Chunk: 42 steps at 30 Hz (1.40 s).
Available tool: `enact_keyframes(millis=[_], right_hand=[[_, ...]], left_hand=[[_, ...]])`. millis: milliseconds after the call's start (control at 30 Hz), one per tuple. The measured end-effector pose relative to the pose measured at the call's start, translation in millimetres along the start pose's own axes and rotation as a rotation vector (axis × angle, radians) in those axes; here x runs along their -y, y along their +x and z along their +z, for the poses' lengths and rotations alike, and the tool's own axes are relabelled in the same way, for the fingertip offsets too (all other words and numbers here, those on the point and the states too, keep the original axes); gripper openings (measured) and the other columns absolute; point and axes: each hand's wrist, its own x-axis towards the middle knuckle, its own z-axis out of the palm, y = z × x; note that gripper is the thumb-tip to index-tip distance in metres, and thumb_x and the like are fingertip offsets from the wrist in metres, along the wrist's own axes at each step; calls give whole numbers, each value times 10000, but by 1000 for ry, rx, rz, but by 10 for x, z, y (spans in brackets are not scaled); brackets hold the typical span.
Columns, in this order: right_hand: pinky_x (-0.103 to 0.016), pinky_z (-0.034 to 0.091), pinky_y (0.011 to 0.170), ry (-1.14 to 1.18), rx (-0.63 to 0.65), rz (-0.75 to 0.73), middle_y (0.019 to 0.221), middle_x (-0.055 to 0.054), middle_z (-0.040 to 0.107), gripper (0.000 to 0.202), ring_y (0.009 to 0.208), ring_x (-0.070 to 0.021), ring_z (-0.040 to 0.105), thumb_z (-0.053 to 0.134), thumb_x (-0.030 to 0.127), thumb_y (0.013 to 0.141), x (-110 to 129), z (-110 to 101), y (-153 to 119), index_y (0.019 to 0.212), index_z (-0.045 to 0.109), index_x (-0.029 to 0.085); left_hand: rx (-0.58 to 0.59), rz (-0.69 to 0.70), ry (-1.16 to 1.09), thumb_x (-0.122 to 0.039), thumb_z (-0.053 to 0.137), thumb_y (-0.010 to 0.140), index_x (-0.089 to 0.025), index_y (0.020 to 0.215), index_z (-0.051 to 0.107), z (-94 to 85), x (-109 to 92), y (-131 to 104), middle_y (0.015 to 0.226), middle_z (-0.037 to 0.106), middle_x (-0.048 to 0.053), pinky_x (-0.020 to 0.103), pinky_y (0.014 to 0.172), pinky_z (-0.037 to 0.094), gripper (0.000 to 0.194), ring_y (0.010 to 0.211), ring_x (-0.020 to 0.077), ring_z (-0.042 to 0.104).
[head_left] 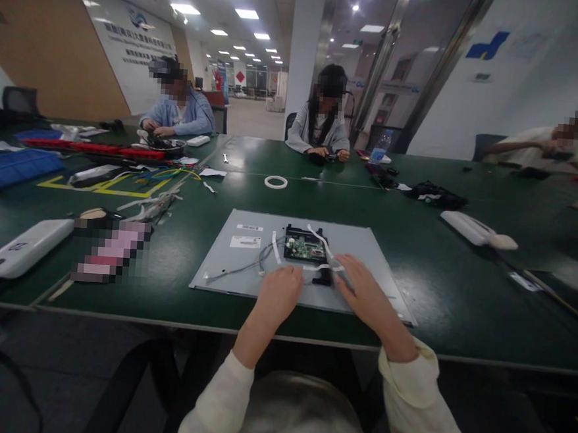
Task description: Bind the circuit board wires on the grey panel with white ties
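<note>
A flat grey panel (226, 265) lies on the table in front of me. On it sits a green circuit board (304, 247) in a black frame, with white tape strips (275, 247) around it. Thin grey cables (238, 269) run left from the board. My left hand (280, 292) is closed at the panel's near part, below the board; whatever its fingers hold is hidden. Fingers stretched out, my right hand (361, 291) rests by the board's right side, at the ends of the tape strips there. A small black part (321, 278) lies between the hands.
A tape roll (275, 182) lies beyond the panel. To the left are a white power bank (22, 248), a blurred pink object (113, 250) and a blue tray (18, 166). Another white device (469, 228) lies at right. Several people sit around the green table (174, 304).
</note>
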Motion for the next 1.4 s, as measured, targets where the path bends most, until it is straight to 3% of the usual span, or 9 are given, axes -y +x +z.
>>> enact_keyframes(millis=[100,200,400,500,667,900,1233,1400], right_hand=[[-474,289,1065,-23,-9,-67,1390,-111,377,526,1337,-237,238,429,377,875,67,-65,4,1357,370,176],[-523,219,1071,-49,74,-184,1427,-98,324,588,1360,-261,154,510,419,822,213,-149,64,1355,380,206],[-622,57,1045,-46,246,-373,1444,-67,307,704,1362,-309,110,576,526,744,489,-137,224,1373,364,289],[-616,99,1041,-69,242,-307,1463,-84,264,678,1365,-311,98,521,535,791,494,-55,222,1390,337,275],[-657,119,1003,-110,244,-231,1496,-91,162,660,1368,-328,52,471,559,818,434,15,176,1400,306,297],[-688,198,941,-132,248,-49,1508,-89,79,572,1363,-352,3,455,570,824,314,109,323,1330,417,305],[-729,246,854,-244,129,303,1480,-143,128,586,1339,-399,62,323,612,851,-163,266,626,1245,512,221],[-713,242,876,-304,169,526,1494,-94,67,589,1349,-368,1,296,622,846,-392,274,659,1286,467,269]], left_hand=[[-17,4,0,-242,319,935,-147,984,533,3,-17,-22,907,607,100,287,724,449,239,897,202,603],[-67,-21,-5,-234,324,927,-156,940,554,7,-24,-44,878,620,86,280,712,440,243,877,199,607],[-245,-322,-71,-265,305,923,-177,853,581,-15,73,-94,815,646,65,249,640,406,299,764,170,616],[-262,-375,-87,-273,315,918,-174,838,594,-32,110,-113,793,655,64,240,628,387,307,755,165,617],[-227,-343,-98,-285,329,914,-183,836,603,-28,94,-116,796,661,54,237,610,369,303,726,161,616],[-223,-338,-98,-308,319,921,-184,809,588,-17,92,-125,795,657,45,236,600,352,316,728,156,614],[-199,-243,-230,-291,305,933,-177,764,566,-11,116,-150,720,607,5,207,551,360,331,621,106,565],[-184,-250,-274,-279,350,917,-174,748,571,-8,126,-134,708,600,0,197,547,372,297,606,95,554]])
